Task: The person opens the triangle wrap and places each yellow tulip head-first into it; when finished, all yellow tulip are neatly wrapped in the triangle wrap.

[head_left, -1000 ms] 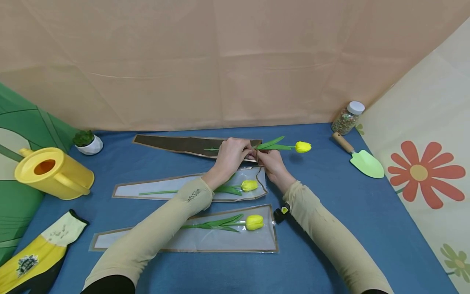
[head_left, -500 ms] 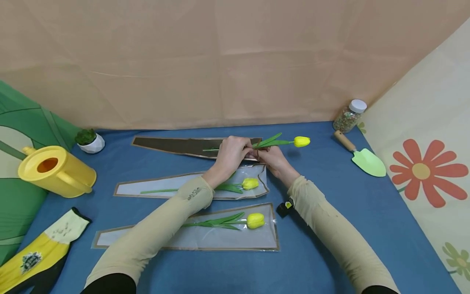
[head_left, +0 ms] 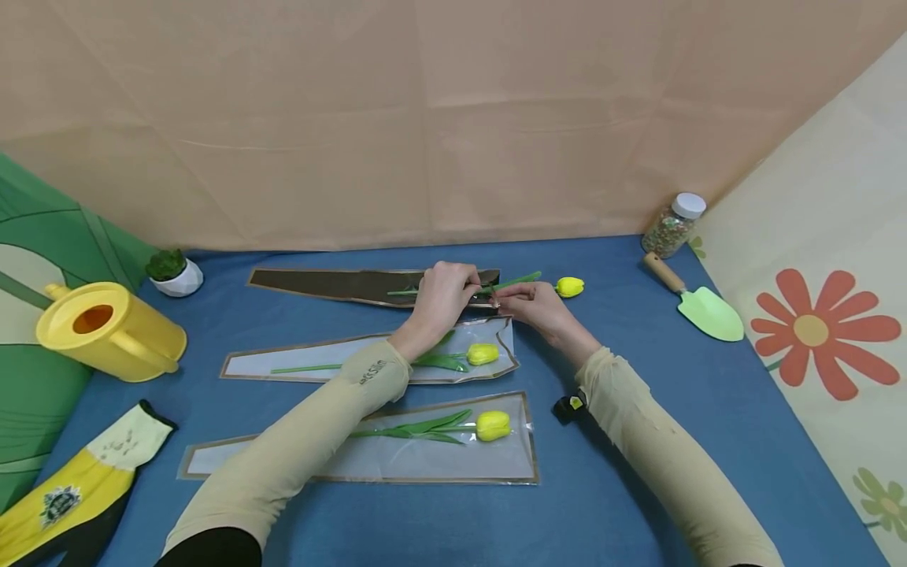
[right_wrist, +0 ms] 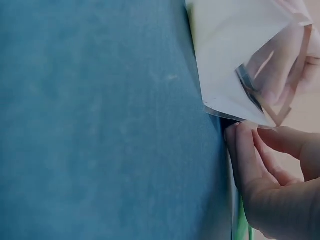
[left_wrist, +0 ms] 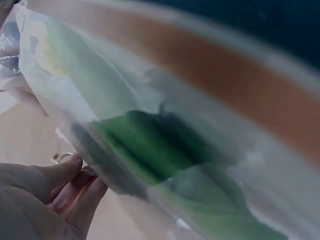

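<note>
A yellow artificial-looking tulip [head_left: 570,287] lies across the mouth of a dark-backed flower sleeve [head_left: 319,284], its stem over the sleeve and its bloom past the right end. My left hand [head_left: 445,295] grips this sleeve near its mouth; in the left wrist view its thumb and fingers [left_wrist: 92,197] pinch the clear film's edge. At the mouth's near corner, my right hand [head_left: 542,309] pinches the film; in the right wrist view its fingertips [right_wrist: 245,131] meet the corner. Green stem shows behind that hand. My left hand partly hides the stem.
Two white sleeves, the middle one [head_left: 283,361] and the near one [head_left: 425,471], each hold a yellow tulip. At left are a yellow watering can [head_left: 135,335], potted plant [head_left: 175,276] and glove [head_left: 78,488]; at right, a trowel [head_left: 711,313] and jar [head_left: 669,228].
The tulip's bloom has dropped nearer the table and shifted left. The sleeve has slid slightly left. My right hand and forearm have shifted right and nearer; my left hand has barely moved.
</note>
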The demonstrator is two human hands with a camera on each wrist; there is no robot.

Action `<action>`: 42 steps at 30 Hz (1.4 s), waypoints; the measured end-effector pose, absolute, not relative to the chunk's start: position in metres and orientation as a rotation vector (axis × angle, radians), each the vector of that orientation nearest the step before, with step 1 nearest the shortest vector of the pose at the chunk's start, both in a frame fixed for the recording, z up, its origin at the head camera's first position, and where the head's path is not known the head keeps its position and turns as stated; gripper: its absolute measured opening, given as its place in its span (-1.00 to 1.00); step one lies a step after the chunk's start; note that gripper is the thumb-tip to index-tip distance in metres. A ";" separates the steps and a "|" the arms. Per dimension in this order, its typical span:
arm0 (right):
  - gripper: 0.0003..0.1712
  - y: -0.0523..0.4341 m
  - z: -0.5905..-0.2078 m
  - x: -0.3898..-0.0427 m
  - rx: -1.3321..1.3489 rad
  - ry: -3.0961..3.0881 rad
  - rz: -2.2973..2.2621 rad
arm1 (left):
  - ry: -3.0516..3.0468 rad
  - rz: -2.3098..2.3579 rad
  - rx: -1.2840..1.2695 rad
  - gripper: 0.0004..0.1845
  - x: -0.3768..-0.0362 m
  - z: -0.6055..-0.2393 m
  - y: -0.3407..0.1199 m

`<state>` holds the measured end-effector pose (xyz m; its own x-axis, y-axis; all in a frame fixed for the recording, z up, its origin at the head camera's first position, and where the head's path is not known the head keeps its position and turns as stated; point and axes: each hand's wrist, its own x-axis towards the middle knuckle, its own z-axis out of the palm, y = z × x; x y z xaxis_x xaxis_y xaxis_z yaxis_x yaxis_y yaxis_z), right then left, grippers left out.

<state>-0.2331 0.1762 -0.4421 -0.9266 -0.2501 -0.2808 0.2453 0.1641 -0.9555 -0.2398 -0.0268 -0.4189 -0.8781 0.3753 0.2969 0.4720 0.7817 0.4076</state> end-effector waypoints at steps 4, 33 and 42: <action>-0.59 0.187 -0.437 -0.223 0.034 2.001 -1.949 | -2.769 -0.736 -0.676 -0.94 -0.241 -0.419 -0.026; -0.28 0.207 -0.439 -0.203 0.829 0.702 -2.738 | -2.768 -0.785 -0.714 -0.96 -0.237 -0.424 -0.030; -0.29 0.204 -0.439 -0.210 0.904 0.525 -2.789 | -2.771 -0.790 -0.735 -0.95 -0.237 -0.425 -0.027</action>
